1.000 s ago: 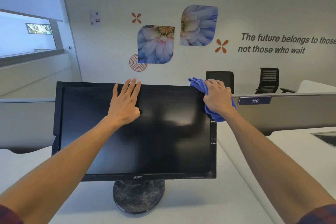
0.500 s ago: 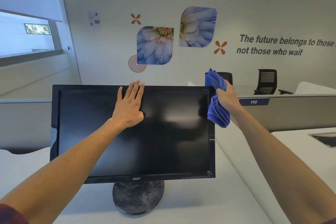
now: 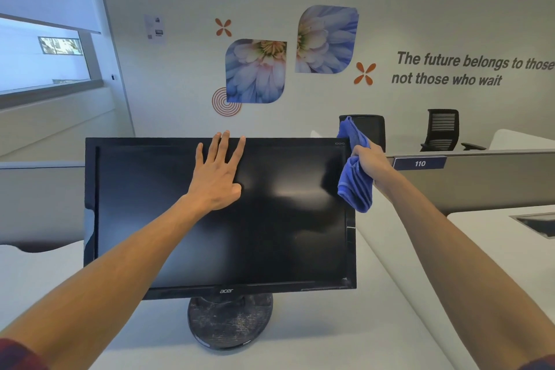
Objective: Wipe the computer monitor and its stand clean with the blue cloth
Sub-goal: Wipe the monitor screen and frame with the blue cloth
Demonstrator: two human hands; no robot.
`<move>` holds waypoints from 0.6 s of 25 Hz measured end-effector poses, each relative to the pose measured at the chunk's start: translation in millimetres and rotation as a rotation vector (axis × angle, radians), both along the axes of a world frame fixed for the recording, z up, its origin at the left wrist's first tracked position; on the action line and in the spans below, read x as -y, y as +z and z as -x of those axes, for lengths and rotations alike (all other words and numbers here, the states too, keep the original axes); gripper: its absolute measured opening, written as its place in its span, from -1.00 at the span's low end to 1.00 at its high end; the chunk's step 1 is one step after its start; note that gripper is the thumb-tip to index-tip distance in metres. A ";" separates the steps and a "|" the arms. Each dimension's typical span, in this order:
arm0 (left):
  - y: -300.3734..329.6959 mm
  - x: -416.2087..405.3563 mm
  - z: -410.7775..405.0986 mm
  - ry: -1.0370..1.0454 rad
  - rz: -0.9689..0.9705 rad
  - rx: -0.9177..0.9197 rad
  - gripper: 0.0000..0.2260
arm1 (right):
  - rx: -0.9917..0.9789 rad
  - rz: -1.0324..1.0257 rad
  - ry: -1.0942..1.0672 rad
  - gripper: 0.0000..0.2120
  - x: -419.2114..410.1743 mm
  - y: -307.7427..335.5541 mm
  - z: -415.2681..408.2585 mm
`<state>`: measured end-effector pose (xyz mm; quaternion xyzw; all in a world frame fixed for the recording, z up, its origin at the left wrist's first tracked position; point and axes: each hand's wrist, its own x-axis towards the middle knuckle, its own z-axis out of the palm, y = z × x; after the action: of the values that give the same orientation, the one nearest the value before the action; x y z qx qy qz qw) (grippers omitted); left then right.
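- The step in hand looks to me like the wiping of the monitor's (image 3: 222, 219) right edge and top right corner: the right hand (image 3: 371, 161) is bunched round the blue cloth (image 3: 354, 186) just off that corner, with the cloth hanging against the side of the frame.
- The left hand (image 3: 217, 173) lies flat on the dark screen, fingers straight and a little spread, the tips reaching over the top bezel at about 12 o'clock of the panel. It grips nothing; I take it to be steadying the monitor.
- The right hand's fingers are curled tight about the middle of the cloth; one tail stands up above the fist and a longer fold hangs down below it.
- From the left hand, the cloth is at roughly 3 o'clock, well apart, with a stretch of bare screen between the two.
- The monitor stands upright on the white worktop (image 3: 315, 339), on its round stand (image 3: 229, 320), which sits at 6 o'clock beneath the panel.
- The stand's base looks dusty and streaked, so I judge that part not yet wiped. The screen shows soft smears in the glare; whether it has been gone over I cannot tell.
- The next move, as I see it, calls for pressing the cloth to the frame and drawing it down the right side toward 5 o'clock, or round the back, while the left hand holds the panel from tipping or swivelling.
- After that the cloth needs to come down to the stand, which means the steadying hand has to stay on or shift lower.
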<state>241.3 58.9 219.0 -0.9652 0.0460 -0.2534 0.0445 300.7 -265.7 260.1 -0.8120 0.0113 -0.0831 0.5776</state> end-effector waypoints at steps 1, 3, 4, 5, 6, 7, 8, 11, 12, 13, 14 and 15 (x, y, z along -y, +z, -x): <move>-0.3 0.4 0.5 0.000 -0.002 0.002 -0.12 | 0.017 0.020 -0.003 -0.80 -0.3 -3.0 1.0; -2.0 1.6 1.0 -0.004 -0.003 0.013 -0.11 | 0.051 0.031 -0.012 -0.80 0.5 -9.6 5.0; -3.4 2.4 1.0 -0.004 -0.002 0.021 -0.10 | 0.068 0.020 -0.021 -0.80 0.6 -12.9 7.5; -4.6 3.3 1.2 0.000 -0.001 0.024 -0.09 | 0.080 0.005 -0.030 -0.80 0.1 -17.0 9.7; -4.9 4.1 1.0 0.006 0.001 0.024 -0.09 | 0.081 -0.001 -0.038 -0.81 -0.6 -22.3 11.7; -4.6 4.7 0.7 0.011 0.004 0.018 -0.08 | 0.069 -0.004 -0.047 -0.82 -2.1 -28.9 13.7; -3.6 5.0 0.3 0.015 0.004 0.009 -0.08 | 0.053 0.001 -0.063 -0.85 -3.4 -37.4 15.7; -1.1 4.7 0.3 0.022 -0.011 -0.011 -0.07 | 0.034 0.058 -0.110 -0.82 -6.3 -68.3 24.8; -0.9 5.2 0.9 0.025 -0.013 -0.012 -0.07 | 0.028 0.092 -0.129 -0.77 -7.0 -76.7 31.7; -0.9 6.1 1.6 0.028 -0.013 -0.012 -0.07 | 0.022 0.126 -0.146 -0.74 -7.0 -84.9 39.6; -0.9 6.7 1.9 0.030 -0.013 -0.012 -0.07 | 0.017 0.160 -0.156 -0.69 -6.3 -92.9 47.6; -0.6 7.7 2.3 0.031 -0.015 -0.014 -0.07 | 0.009 0.191 -0.160 -0.66 -5.7 -100.9 54.9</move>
<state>239.1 51.2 218.4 -0.9672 0.0330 -0.2456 0.0552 245.8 -260.0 159.1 -0.8594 0.0654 -0.1332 0.4894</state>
